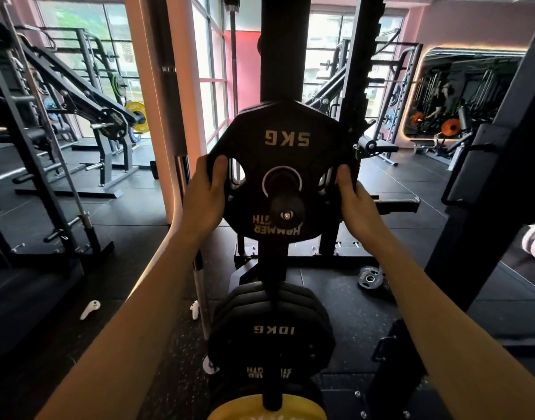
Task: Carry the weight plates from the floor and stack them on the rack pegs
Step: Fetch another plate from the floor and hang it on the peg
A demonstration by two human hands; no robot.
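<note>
Hands, left (204, 192) and right (352, 198), fingers gripping 5kg plate (285, 165) edges on peg (285, 204); push level, fully back.

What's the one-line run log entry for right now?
step: seating 5kg plate on peg | hands: left, right grip rim | floor: one plate

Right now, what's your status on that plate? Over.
Left hand and right hand grip the 5 kg plate by its sides. Plate on the upper peg. One small plate left on the floor. Nothing blocking.
</note>
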